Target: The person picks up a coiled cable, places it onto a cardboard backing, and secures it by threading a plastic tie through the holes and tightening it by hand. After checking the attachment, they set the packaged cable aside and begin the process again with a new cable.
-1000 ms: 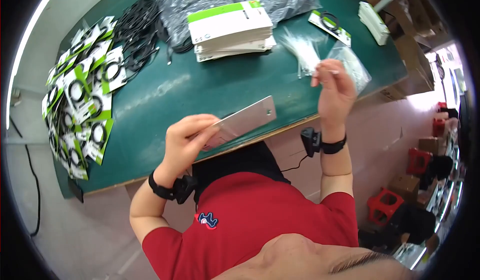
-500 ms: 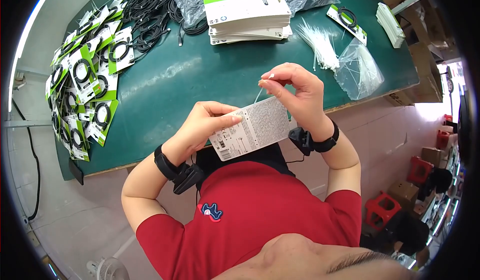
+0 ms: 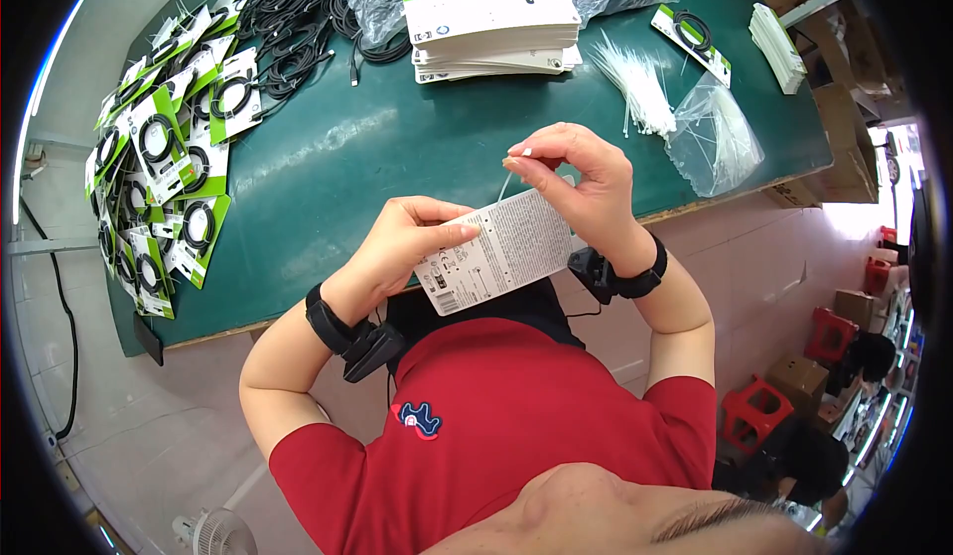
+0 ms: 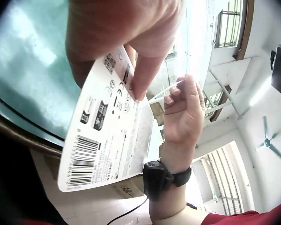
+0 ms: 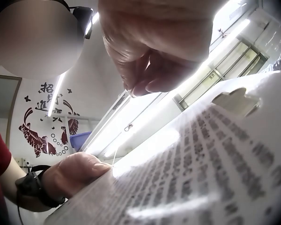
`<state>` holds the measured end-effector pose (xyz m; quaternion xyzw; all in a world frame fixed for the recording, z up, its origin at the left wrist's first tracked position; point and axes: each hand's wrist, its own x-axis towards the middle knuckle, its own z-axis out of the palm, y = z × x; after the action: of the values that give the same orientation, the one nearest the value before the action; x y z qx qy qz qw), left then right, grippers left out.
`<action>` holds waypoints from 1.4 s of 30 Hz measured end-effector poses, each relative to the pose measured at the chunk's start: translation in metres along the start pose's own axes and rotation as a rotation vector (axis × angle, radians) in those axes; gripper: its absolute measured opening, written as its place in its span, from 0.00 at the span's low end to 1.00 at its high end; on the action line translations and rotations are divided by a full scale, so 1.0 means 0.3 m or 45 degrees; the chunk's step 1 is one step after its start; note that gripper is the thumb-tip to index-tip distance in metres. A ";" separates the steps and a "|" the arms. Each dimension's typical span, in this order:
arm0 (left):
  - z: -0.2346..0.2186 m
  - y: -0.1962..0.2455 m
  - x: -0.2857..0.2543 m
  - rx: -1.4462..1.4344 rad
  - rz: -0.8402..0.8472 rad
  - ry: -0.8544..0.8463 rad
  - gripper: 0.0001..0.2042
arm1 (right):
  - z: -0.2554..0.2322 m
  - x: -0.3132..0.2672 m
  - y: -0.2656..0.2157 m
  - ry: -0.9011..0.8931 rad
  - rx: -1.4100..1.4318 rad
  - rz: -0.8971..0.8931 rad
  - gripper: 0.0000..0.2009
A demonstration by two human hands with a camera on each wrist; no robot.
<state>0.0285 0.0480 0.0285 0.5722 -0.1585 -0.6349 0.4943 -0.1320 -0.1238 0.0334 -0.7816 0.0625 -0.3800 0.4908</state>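
The left hand (image 3: 405,242) grips a printed card (image 3: 516,242) by its upper left edge, thumb on the printed face, which is turned up toward the head camera. A thin white zip tie (image 3: 504,186) rises from the card's upper edge beside the left fingertips. Its upper end is pinched between thumb and forefinger of the right hand (image 3: 588,183), above the card's right part. In the left wrist view, the tie (image 4: 165,90) runs from the card (image 4: 107,136) to the right fingertips. The card's far side is hidden in the head view.
Packaged cables (image 3: 159,158) are heaped at the table's left, beside loose black cables (image 3: 288,19). A card stack (image 3: 491,29) stands at the back. Loose zip ties (image 3: 635,88), a plastic bag (image 3: 715,143) and one packaged cable (image 3: 692,44) lie to the right, with another card stack (image 3: 776,49) beyond.
The right hand has come from beside the loose zip ties to the card, with a tie in its fingers. The card has turned printed side up. Over the last half second the hands have barely moved.
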 end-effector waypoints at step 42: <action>-0.023 -0.107 -0.004 -0.052 -0.015 0.026 0.13 | 0.069 -0.131 0.013 -0.428 -0.390 -0.153 0.07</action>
<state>0.0200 0.0661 0.0025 0.5693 -0.1374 -0.6351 0.5037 -0.1450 -0.0925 0.0046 -0.9016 -0.0097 -0.2592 0.3463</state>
